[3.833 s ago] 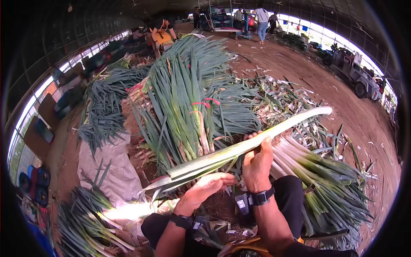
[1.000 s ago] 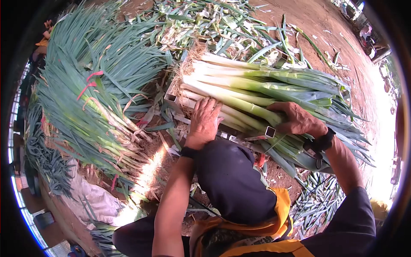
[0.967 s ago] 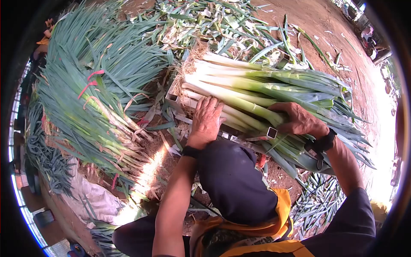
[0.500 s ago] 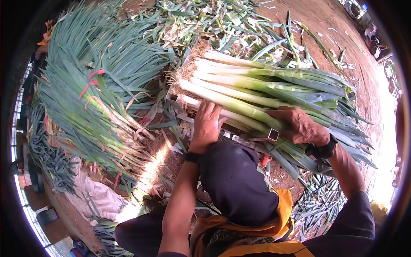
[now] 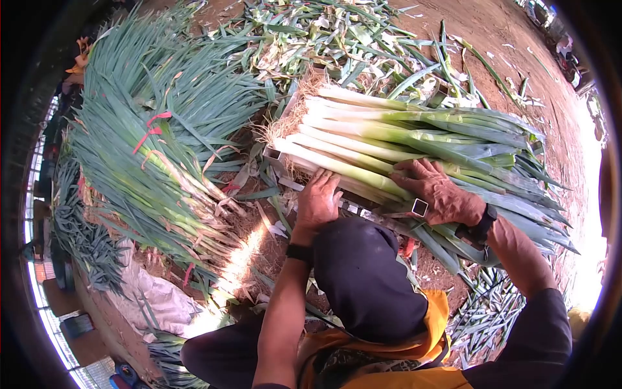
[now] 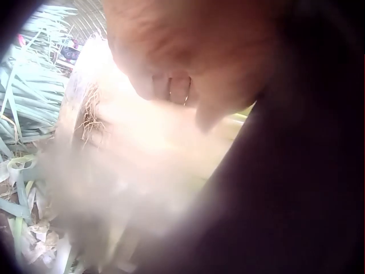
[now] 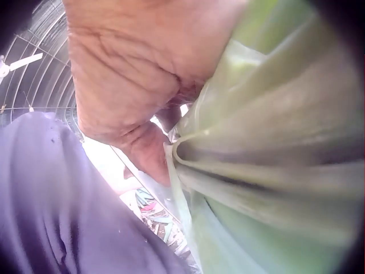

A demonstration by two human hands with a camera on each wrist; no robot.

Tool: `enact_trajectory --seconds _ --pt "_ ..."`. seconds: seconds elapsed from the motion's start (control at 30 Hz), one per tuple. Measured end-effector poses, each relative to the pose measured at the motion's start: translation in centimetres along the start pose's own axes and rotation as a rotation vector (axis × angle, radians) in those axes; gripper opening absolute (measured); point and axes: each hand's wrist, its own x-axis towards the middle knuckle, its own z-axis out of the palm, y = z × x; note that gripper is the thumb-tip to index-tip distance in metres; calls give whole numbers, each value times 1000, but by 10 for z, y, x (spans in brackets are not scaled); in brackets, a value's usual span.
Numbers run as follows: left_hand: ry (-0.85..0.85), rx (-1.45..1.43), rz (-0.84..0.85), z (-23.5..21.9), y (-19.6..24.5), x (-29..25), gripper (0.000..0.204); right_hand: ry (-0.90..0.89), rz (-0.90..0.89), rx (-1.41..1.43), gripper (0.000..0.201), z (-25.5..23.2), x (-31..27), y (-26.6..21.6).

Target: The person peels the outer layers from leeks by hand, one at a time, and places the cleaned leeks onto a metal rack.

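Observation:
A bundle of thick green onions [image 5: 363,136] lies across a metal-tube rack [image 5: 419,207], roots to the left and leaves to the right. The left hand [image 5: 319,200] rests its fingers against the nearest white stalk [image 5: 304,155], close to the roots. In the left wrist view its fingers and thumb [image 6: 208,117] point down at the pale stalks, partly blurred. Farther right, the right hand [image 5: 439,191] grips the bundle where white turns green. The right wrist view shows its thumb [image 7: 149,157] on the near side of the stalks; its other fingers are mostly hidden.
Untrimmed green onions [image 5: 162,142] with pink ties are heaped at left, beside a pale sack [image 5: 155,292]. Peeled leaf scraps [image 5: 337,32] litter the ground behind the rack. A dark-clothed knee [image 5: 355,279] rises just in front of the hands. Cut leaves [image 5: 486,318] lie at lower right.
Over the last second the right hand slides left and up onto the top of the stalks. The left hand draws toward the bundle's near edge, and the front stalk has shifted nearer.

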Motion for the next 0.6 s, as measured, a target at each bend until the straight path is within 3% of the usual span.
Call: enact_trajectory --seconds 0.07,0.13,0.2,0.27,0.4,0.5,0.6 --pt "41 -34 23 -2 -2 0 36 -5 7 -17 95 2 0 3" --pt "123 -255 -102 -4 -4 -14 26 -17 16 -26 95 3 1 4" --pt "92 -241 -79 -5 -19 -37 23 -44 2 -6 94 1 1 4" --pt "49 -183 -165 -18 -16 -49 25 -46 -4 13 94 -1 2 3" --pt "252 -45 -84 -46 -3 -10 36 -52 -9 39 95 0 3 3" --pt "129 218 66 -56 1 33 50 -44 -46 21 95 0 3 5" --pt "18 228 -29 -35 -20 42 59 -55 -7 2 96 0 2 1"
